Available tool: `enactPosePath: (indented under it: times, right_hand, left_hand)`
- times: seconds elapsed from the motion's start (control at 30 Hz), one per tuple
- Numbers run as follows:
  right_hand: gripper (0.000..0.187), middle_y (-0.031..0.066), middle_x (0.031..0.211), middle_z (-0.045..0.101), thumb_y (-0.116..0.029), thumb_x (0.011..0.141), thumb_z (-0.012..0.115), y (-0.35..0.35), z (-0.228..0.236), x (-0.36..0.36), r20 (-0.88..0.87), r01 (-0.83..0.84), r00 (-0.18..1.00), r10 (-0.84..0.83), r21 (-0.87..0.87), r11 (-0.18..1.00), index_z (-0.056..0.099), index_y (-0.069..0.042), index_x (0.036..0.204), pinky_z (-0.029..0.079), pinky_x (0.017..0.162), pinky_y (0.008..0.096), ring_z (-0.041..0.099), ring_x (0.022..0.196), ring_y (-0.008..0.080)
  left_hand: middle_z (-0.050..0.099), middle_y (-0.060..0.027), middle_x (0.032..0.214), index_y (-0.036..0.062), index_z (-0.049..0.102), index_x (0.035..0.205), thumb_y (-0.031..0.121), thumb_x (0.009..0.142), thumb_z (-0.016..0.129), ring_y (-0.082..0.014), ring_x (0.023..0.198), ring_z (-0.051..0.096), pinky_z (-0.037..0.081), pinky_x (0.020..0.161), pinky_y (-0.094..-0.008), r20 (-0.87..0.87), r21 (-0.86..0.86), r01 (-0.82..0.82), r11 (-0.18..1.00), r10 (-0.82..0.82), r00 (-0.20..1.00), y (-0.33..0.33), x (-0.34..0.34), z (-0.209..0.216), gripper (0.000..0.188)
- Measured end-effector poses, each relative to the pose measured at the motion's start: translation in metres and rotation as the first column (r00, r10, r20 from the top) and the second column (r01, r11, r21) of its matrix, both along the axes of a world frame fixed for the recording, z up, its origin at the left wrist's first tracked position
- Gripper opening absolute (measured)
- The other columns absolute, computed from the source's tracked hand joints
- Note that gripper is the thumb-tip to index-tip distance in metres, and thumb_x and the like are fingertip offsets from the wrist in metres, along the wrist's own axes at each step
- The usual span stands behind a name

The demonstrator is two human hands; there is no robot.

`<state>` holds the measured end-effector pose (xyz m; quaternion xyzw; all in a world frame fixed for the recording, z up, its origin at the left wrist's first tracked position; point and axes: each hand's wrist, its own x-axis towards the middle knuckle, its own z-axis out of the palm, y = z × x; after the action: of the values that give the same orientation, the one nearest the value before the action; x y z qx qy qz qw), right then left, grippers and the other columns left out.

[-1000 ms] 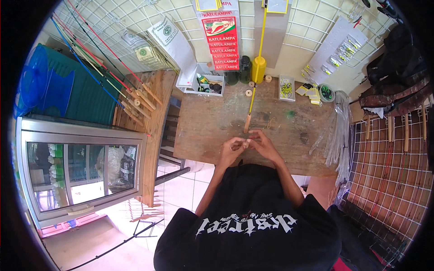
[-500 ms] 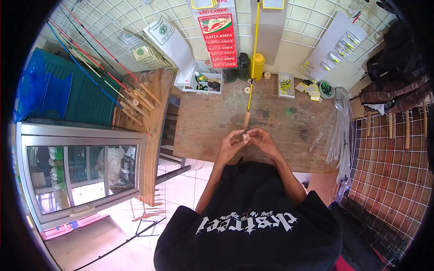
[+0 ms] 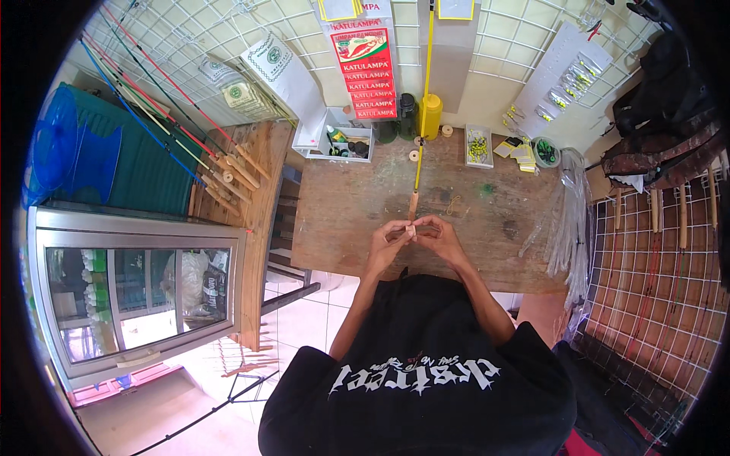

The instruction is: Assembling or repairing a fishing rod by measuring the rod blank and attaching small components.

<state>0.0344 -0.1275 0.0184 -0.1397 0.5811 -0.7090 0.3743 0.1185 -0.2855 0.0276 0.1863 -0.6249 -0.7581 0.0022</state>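
A yellow fishing rod (image 3: 420, 169) runs away from me over the wooden table (image 3: 342, 205), its brown wooden handle (image 3: 413, 206) toward my body. At the handle's butt end my left hand (image 3: 386, 242) is closed, thumb and fingertips pinching a small pale wooden piece (image 3: 411, 231). From the other side my right hand (image 3: 439, 240) pinches the same spot, fingertips meeting the left ones. Fingers partly cover the pale piece, so whether it is joined to the handle cannot be made out. Beyond the hands, a thin yellow loop (image 3: 454, 204) lies on the tabletop.
At the table's back stand a white box of small bottles (image 3: 334, 144), a yellow bottle (image 3: 432, 118) and a white tray of small yellow-green items (image 3: 479, 146). Clear plastic sleeves (image 3: 564, 205) hang over the right edge. More rods (image 3: 228, 171) lie on a left-hand bench.
My fingers have shifted slightly around the pale piece at the rod's butt end. The whole view has moved a little; both hands keep their pinch.
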Motion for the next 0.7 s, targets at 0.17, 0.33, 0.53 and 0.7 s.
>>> enactPosePath:
  times: [0.17, 0.33, 0.53, 0.7]
  right_hand:
    - [0.039, 0.0081, 0.124, 0.054, 0.006, 0.083, 0.061, 0.001, 0.000, -0.003, 0.026, 0.029, 0.999, -0.028, -0.032, 0.999, 0.052, -0.005, 0.120, 0.050, 0.082, 0.0266, 0.062, 0.096, 0.0152]
    - [0.047, 0.0101, 0.131, 0.049, 0.005, 0.086, 0.055, -0.006, -0.014, -0.017, -0.188, 0.147, 0.974, -0.130, 0.078, 0.986, 0.046, -0.007, 0.130, 0.049, 0.086, 0.0290, 0.060, 0.102, 0.0189]
    - [0.050, 0.0166, 0.129, 0.053, 0.002, 0.089, 0.054, -0.022, -0.018, -0.035, -0.571, 0.126, 0.820, -0.043, 0.106, 0.986, 0.041, -0.006, 0.136, 0.048, 0.091, 0.0337, 0.059, 0.112, 0.0241]
    - [0.036, 0.0123, 0.114, 0.063, 0.001, 0.091, 0.055, -0.030, -0.002, -0.032, -0.457, 0.101, 0.889, -0.022, 0.148, 0.984, 0.051, -0.003, 0.126, 0.049, 0.093, 0.0346, 0.060, 0.109, 0.0202]
  left_hand:
    - [0.067, -0.0096, 0.105, 0.0018, 0.059, 0.118, 0.007, 0.086, 0.069, -0.0159, 0.097, 0.064, 0.052, 0.083, -0.0287, -0.051, -0.052, -0.056, 0.997, 0.054, 0.997, 0.002, -0.003, 0.005, 0.034]
    - [0.067, -0.0092, 0.108, 0.0019, 0.060, 0.118, 0.004, 0.084, 0.070, -0.0165, 0.101, 0.063, 0.051, 0.088, -0.0298, -0.009, -0.086, -0.032, 0.996, 0.031, 0.999, -0.005, -0.005, 0.000, 0.035]
    - [0.067, -0.0070, 0.102, 0.0030, 0.062, 0.114, 0.001, 0.083, 0.070, -0.0127, 0.091, 0.063, 0.051, 0.081, -0.0253, -0.072, -0.097, -0.038, 0.995, 0.031, 0.997, -0.007, -0.009, -0.002, 0.033]
    - [0.067, -0.0061, 0.101, 0.0034, 0.063, 0.112, 0.000, 0.082, 0.070, -0.0119, 0.091, 0.063, 0.052, 0.079, -0.0250, -0.087, -0.072, -0.001, 0.997, -0.005, 0.996, -0.009, -0.009, 0.002, 0.031]
